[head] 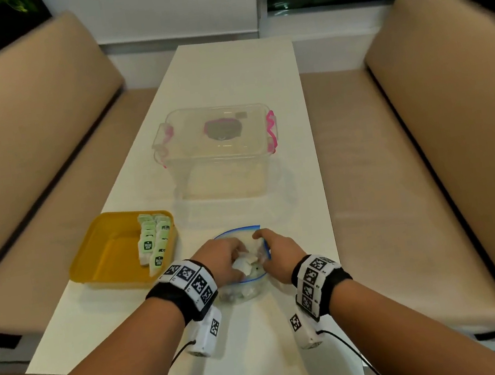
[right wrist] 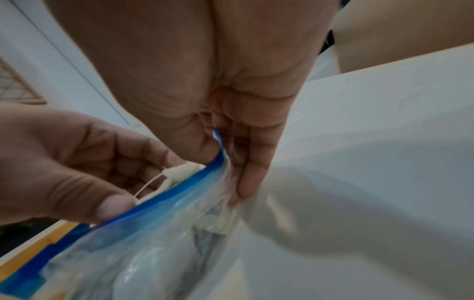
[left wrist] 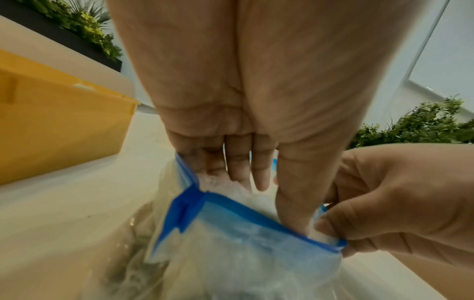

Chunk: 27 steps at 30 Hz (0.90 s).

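While both hands work at its mouth, the zip bag (head: 248,293) stands on the table (head: 239,70) just to the right of the yellow tray (head: 107,264), close to it but not touching. In the head view the left hand (head: 221,256) reaches into the bag's opening from the tray side, with a white tea bag (head: 244,265) at its fingers. The right hand (head: 280,251) holds the blue rim on the side away from the tray. Green-labelled tea packets (head: 155,241) stand in rows against the tray's right wall. A clear box (head: 218,150) with pink latches and its lid on sits beyond the tray and to its right.

In the left wrist view, the left hand (left wrist: 243,121) points down into the zip bag (left wrist: 243,253). Its fingers (left wrist: 238,162) lie side by side inside the mouth and its thumb dips behind the near rim. What they grip is hidden here. The right hand (left wrist: 397,199) pinches the blue rim at the corner farthest from the yellow tray (left wrist: 51,132).

In the right wrist view, the right hand (right wrist: 231,91) has its thumb and fingers (right wrist: 251,162) clamped on the blue rim, one on each side of the plastic. The left hand (right wrist: 77,162) has its fingers curled round the tea bag (right wrist: 179,172), whose string loops out beside them. The tea bag is level with the bag's rim, and the left thumb rests against the blue strip.
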{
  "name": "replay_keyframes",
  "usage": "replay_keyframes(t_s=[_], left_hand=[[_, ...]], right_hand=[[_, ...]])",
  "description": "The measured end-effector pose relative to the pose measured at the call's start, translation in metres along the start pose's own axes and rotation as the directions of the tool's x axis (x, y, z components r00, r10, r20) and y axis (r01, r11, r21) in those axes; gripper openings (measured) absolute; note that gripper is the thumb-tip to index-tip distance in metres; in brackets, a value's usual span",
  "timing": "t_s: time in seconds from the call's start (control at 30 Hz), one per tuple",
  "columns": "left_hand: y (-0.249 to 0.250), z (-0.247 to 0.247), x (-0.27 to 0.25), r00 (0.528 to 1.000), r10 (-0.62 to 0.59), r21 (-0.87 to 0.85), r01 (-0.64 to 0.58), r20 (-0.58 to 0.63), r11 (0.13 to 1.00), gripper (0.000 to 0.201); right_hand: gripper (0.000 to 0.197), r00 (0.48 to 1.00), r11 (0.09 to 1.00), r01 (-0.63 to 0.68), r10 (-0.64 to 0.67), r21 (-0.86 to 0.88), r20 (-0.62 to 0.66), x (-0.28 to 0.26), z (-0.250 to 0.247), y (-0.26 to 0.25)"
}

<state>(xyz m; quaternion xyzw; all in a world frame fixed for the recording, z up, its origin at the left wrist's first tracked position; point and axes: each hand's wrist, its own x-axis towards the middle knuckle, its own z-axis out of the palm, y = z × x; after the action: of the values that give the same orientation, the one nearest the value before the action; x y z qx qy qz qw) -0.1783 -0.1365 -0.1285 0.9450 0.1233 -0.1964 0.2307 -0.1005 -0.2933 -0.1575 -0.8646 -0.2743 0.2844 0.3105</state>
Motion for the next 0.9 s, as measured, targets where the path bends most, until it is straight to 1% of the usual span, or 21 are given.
replay_keyframes(t_s=[0.03,0.1,0.13,0.2,0.23,0.27,0.33,0.37,0.4,0.43,0.47,0.5,0.57,0.6,0.67,0.73,0.8,0.83,0.87,0.9], left_hand=[[0.0,0.001,-0.001,0.999,-0.013,-0.033,0.012,-0.034,0.999,0.043],[-0.001,0.001,-0.001,0.99,-0.048,-0.128,0.031,-0.133,0.991,0.029],[-0.002,0.001,-0.001,0.981,-0.066,-0.178,0.033,-0.181,0.983,0.022],[-0.001,-0.002,-0.001,0.965,-0.086,-0.25,0.022,-0.25,0.968,0.013],[0.001,-0.004,-0.002,0.958,-0.09,-0.279,0.011,-0.273,0.96,0.009],[0.004,-0.007,-0.002,0.952,-0.092,-0.316,-0.005,-0.292,0.949,0.008],[0.009,-0.012,0.0,0.945,-0.083,-0.397,-0.053,-0.317,0.916,0.009],[0.01,-0.014,0.001,0.944,-0.079,-0.435,-0.073,-0.321,0.897,0.009],[0.012,-0.015,0.002,0.943,-0.078,-0.479,-0.091,-0.322,0.873,0.009],[0.013,-0.016,0.002,0.943,-0.084,-0.522,-0.103,-0.323,0.847,0.009],[0.013,-0.015,0.003,0.941,-0.095,-0.556,-0.11,-0.326,0.824,0.009],[0.013,-0.015,0.003,0.938,-0.103,-0.577,-0.114,-0.331,0.809,0.009],[0.013,-0.011,0.003,0.931,-0.109,-0.594,-0.129,-0.348,0.794,0.012],[0.012,-0.01,0.004,0.928,-0.108,-0.589,-0.134,-0.357,0.797,0.014],[0.012,-0.01,0.004,0.927,-0.095,-0.584,-0.147,-0.363,0.799,0.016],[0.016,-0.011,0.003,0.931,-0.106,-0.638,-0.153,-0.348,0.755,0.015],[0.019,-0.012,0.001,0.939,-0.145,-0.678,-0.113,-0.312,0.726,0.009],[0.019,-0.012,0.0,0.945,-0.161,-0.673,-0.078,-0.286,0.735,0.008],[0.016,-0.012,0.0,0.952,-0.165,-0.622,-0.032,-0.256,0.782,0.009],[0.012,-0.012,0.0,0.966,-0.139,-0.482,0.017,-0.219,0.876,0.011]], right_hand=[[0.052,1.0,1.0,0.012,-0.012,-0.02,0.018,0.001,-0.001,0.001],[0.058,0.998,0.992,0.04,-0.033,-0.123,0.053,0.003,-0.005,0.002],[0.06,0.998,0.984,0.05,-0.042,-0.173,0.049,0.004,-0.007,0.002],[0.06,0.997,0.973,0.08,-0.083,-0.216,-0.006,0.003,-0.009,0.003],[0.058,0.989,0.966,0.122,-0.137,-0.23,-0.052,0.002,-0.01,0.004],[0.055,0.973,0.949,0.178,-0.21,-0.259,-0.1,0.0,-0.011,0.002],[0.047,0.915,0.898,0.287,-0.36,-0.333,-0.183,-0.002,-0.012,-0.002],[0.042,0.887,0.879,0.326,-0.412,-0.347,-0.211,-0.003,-0.013,-0.005],[0.038,0.871,0.874,0.353,-0.437,-0.333,-0.224,-0.003,-0.014,-0.009],[0.036,0.869,0.883,0.374,-0.441,-0.284,-0.223,-0.004,-0.014,-0.011],[0.036,0.881,0.899,0.384,-0.425,-0.209,-0.207,-0.005,-0.015,-0.012],[0.041,0.9,0.917,0.379,-0.396,-0.122,-0.182,-0.006,-0.014,-0.014],[0.057,0.933,0.939,0.341,-0.332,0.046,-0.142,-0.01,-0.014,-0.015],[0.063,0.943,0.942,0.32,-0.306,0.101,-0.132,-0.011,-0.012,-0.015],[0.063,0.954,0.949,0.29,-0.276,0.124,-0.121,-0.01,-0.009,-0.014],[0.058,0.965,0.96,0.258,-0.25,0.107,-0.083,-0.008,-0.007,-0.013],[0.051,0.978,0.974,0.209,-0.206,0.091,-0.035,-0.006,-0.006,-0.011],[0.048,0.983,0.98,0.182,-0.181,0.081,-0.013,-0.006,-0.006,-0.01],[0.047,0.987,0.986,0.158,-0.158,0.061,0.006,-0.006,-0.005,-0.007],[0.046,0.99,0.99,0.14,-0.141,0.034,0.02,-0.005,-0.005,-0.005]])
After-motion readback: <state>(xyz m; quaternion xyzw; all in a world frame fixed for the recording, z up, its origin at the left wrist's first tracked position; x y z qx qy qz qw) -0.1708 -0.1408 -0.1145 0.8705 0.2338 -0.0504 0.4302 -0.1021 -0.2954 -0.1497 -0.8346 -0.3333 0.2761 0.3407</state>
